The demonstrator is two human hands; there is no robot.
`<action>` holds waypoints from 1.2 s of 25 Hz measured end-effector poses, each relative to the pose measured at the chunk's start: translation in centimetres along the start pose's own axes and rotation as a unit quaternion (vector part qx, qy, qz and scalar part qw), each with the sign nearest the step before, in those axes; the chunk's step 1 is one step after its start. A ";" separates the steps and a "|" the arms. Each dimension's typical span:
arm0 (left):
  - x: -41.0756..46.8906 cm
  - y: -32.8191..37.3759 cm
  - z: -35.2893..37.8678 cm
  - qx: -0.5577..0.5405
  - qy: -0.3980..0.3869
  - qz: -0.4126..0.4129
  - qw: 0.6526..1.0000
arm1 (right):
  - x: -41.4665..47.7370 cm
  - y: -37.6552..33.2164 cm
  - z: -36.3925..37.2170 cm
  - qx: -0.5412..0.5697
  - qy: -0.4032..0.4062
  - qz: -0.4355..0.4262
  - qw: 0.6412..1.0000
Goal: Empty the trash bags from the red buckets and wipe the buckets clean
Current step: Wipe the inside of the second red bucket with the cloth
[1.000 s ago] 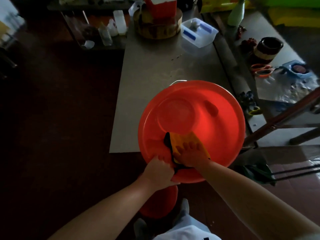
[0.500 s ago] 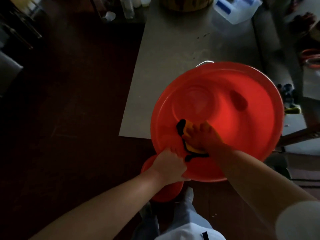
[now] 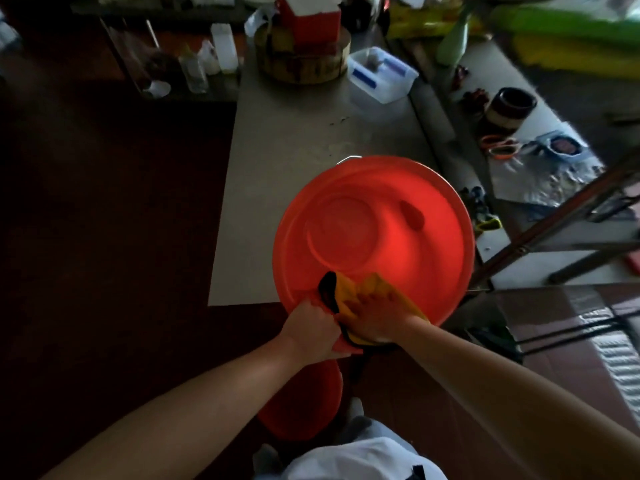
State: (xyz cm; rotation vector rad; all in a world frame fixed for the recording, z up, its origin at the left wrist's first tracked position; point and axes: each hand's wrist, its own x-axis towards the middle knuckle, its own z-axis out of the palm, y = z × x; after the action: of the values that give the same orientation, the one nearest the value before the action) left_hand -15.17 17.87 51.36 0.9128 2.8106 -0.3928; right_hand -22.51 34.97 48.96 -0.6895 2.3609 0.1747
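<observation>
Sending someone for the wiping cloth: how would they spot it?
Find the table; at its near end is the red bucket. Inside its near rim, under the right hand, lies the cloth: yellow and black-edged against the red plastic.

Open tabletop (image 3: 294,150) beyond the red bucket (image 3: 374,230) — clear tub (image 3: 381,76) and perhaps a wooden block (image 3: 301,62) farther back

From my remote seat I saw the left hand (image 3: 311,327) and right hand (image 3: 375,318) bare. The left forearm (image 3: 194,410) and right forearm (image 3: 502,382) were uncovered to the frame's edge. Low in the view, the person wore a creased white garment (image 3: 346,459) with a small dark tab (image 3: 418,472) at its lower right.
</observation>
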 end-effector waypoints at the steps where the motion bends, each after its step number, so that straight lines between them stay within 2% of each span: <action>1: -0.3 0.1 -0.1 -0.012 -0.047 0.002 0.999 | -1.2 -0.5 0.0 0.015 -0.028 0.012 0.999; 4: -0.4 0.0 0.4 0.018 0.001 0.032 0.999 | -3.3 -1.2 0.6 0.024 -0.023 0.040 0.999; 7: -0.5 -0.4 0.1 0.040 0.005 0.038 0.998 | -2.7 -1.6 1.3 0.025 -0.022 0.052 0.998; 12: -0.1 -0.4 1.0 0.015 0.059 0.026 0.998 | -0.3 -0.8 1.8 0.031 0.045 0.049 0.997; 15: -0.1 -0.1 2.0 0.027 0.036 0.021 0.999 | 2.7 1.2 2.1 0.037 0.085 0.036 0.995; 19: 0.0 -0.2 1.8 0.009 0.001 0.007 1.000 | 8.0 3.7 1.9 0.039 0.031 0.050 0.997; 22: 0.4 -0.2 1.1 0.007 -0.024 0.001 1.000 | 9.5 5.1 0.8 -0.011 -0.002 0.066 0.998; 24: 0.5 -0.9 -0.4 -0.009 -0.028 -0.014 0.999 | 9.1 5.9 -0.2 -0.033 0.007 0.063 0.997; 27: 0.6 -2.2 -2.8 -0.009 -0.077 -0.007 0.997 | 6.9 5.8 -2.1 -0.053 -0.017 0.035 0.998; 30: 0.9 -3.4 -4.5 -0.015 -0.110 -0.011 0.994 | 2.9 4.1 -4.5 -0.063 -0.081 0.010 0.995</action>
State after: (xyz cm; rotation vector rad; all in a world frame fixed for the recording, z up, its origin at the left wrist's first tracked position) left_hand -18.17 17.06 56.09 0.7796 2.6204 -0.4249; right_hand -29.07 35.87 50.36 -0.6854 2.2165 0.3777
